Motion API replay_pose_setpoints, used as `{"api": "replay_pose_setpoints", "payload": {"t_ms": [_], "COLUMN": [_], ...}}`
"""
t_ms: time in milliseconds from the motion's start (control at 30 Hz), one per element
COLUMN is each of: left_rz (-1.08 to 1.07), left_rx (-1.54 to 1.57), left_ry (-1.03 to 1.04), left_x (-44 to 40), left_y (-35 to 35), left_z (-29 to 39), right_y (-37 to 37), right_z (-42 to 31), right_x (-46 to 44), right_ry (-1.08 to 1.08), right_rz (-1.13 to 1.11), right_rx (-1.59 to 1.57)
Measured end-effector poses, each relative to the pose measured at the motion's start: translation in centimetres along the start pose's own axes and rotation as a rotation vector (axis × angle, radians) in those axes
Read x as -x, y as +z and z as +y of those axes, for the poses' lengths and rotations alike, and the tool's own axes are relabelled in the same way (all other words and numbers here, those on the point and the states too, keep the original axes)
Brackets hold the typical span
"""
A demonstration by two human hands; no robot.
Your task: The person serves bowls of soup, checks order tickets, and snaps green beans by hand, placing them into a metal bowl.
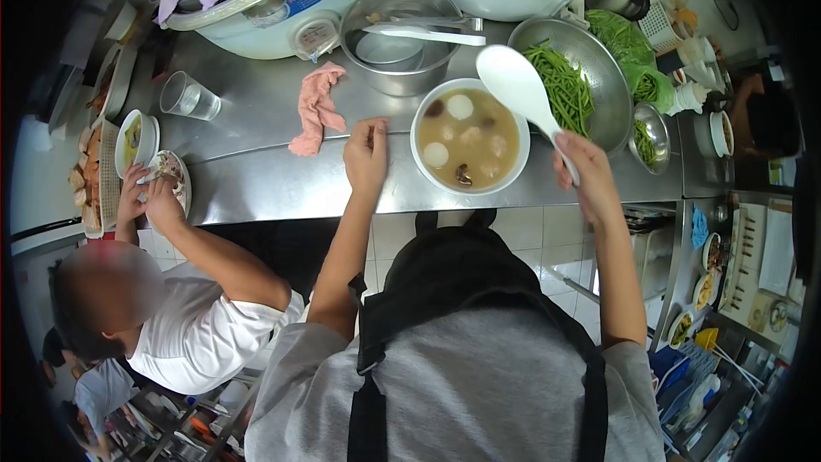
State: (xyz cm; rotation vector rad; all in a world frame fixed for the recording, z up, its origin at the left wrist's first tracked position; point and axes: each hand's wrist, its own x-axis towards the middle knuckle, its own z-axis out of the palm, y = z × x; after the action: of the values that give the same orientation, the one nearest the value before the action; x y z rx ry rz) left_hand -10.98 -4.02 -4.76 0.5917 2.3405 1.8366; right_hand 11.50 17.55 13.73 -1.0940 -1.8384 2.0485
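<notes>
My right hand is closed round the handle of a white rice paddle. The paddle's broad head hangs over the upper right rim of a white bowl of soup. Pale round balls and dark mushroom pieces float in the cloudy broth. Left of the bowl, my left hand rests at the front edge of the steel counter, its fingers curled in with nothing visible in them. Close by on its left lies a crumpled pink cloth.
Behind the bowl stand a steel pot with tongs across it and a large rice cooker. A colander of green beans is at right. A co-worker handles a bowl at left, near a clear cup.
</notes>
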Motion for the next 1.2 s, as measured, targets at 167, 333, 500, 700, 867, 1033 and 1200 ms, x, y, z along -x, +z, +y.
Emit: {"api": "replay_pose_setpoints", "payload": {"t_ms": [167, 333, 500, 700, 867, 1033, 1200], "left_rz": [-0.020, -0.083, -0.293, -0.470, -0.636, -0.677, -0.705], "left_rx": [-0.008, 0.147, 0.381, 0.475, 0.603, 0.620, 0.529], "left_ry": [-0.011, -0.067, -0.368, -0.369, -0.517, -0.532, -0.489], "left_x": [0.0, 0.1, 1.2, -1.4, -3.7, -3.4, -2.0], "left_y": [-0.1, -0.4, -1.6, 0.9, 3.6, 3.3, 2.9], "left_z": [-0.8, -0.4, 1.7, 3.7, 5.5, 6.4, 7.0], "right_y": [4.1, 8.3, 7.2, -0.9, 3.1, 4.8, 4.2], "right_z": [-6.6, -9.7, -10.8, 8.3, 11.3, 12.4, 13.8], "right_x": [-8.0, -15.8, -8.8, -0.4, -2.1, -4.0, -3.2], "right_ry": [-0.357, -1.074, -1.123, -0.033, 0.118, 0.143, -0.081], "right_rz": [-0.059, 0.164, 0.135, 0.324, 0.220, 0.220, 0.187], "right_rx": [0.550, 1.456, 1.112, 0.136, -0.256, -0.521, -0.558]}}
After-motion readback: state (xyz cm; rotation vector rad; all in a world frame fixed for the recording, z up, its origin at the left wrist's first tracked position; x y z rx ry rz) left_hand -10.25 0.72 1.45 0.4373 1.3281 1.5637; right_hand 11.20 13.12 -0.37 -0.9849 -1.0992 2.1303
